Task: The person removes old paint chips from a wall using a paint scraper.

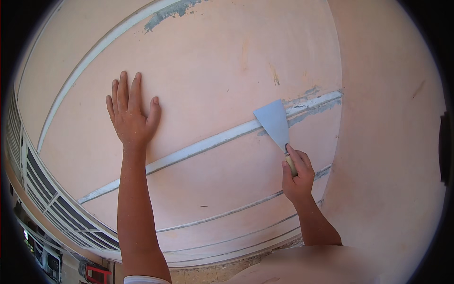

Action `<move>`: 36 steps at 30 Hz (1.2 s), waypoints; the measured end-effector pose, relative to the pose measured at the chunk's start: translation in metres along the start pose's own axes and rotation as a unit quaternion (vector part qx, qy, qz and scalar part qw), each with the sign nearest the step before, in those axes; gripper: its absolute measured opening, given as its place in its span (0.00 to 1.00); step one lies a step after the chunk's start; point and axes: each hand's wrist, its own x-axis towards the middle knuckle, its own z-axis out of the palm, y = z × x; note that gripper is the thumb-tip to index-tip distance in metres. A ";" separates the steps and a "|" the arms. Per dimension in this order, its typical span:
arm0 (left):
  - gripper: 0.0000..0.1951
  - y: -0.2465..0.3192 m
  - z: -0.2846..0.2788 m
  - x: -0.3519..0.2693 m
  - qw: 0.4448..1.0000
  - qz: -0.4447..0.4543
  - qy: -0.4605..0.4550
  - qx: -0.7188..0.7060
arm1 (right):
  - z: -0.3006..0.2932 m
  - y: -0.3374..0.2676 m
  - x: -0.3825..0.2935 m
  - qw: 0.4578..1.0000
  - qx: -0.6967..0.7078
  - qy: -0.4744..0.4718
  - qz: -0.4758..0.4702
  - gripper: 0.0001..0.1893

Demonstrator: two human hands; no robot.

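Observation:
My left hand lies palm-down against the pinkish painted wall, fingers spread, above a pale grooved strip that runs across the wall. In my right hand is a putty knife by its light-coloured handle. Its broad metal blade points up and overlaps the strip. Right of the blade, paint is missing along the strip, and grey patches show there. Whether the blade edge touches the wall is hard to tell.
A wall corner stands at the right. Barred window or door panels curve along the left. Lower strips cross the wall near the tiled floor. A red-framed object sits at lower left. Another grey scraped patch shows at the top.

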 end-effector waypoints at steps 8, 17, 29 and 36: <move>0.31 0.005 0.005 0.001 1.000 -0.021 -0.012 0.004 | -0.003 -0.009 0.012 0.998 -0.005 -0.034 0.044 0.24; 0.34 0.059 0.019 -0.023 0.998 -0.062 -0.026 -0.016 | 0.012 -0.031 0.027 0.996 -0.012 -0.089 0.003 0.25; 0.34 0.064 0.018 -0.020 0.998 -0.051 -0.036 0.015 | 0.004 0.009 -0.015 0.999 -0.010 -0.046 0.013 0.23; 0.34 0.059 0.018 -0.022 0.999 -0.048 -0.023 0.002 | -0.010 0.015 0.013 0.999 -0.024 -0.024 0.022 0.22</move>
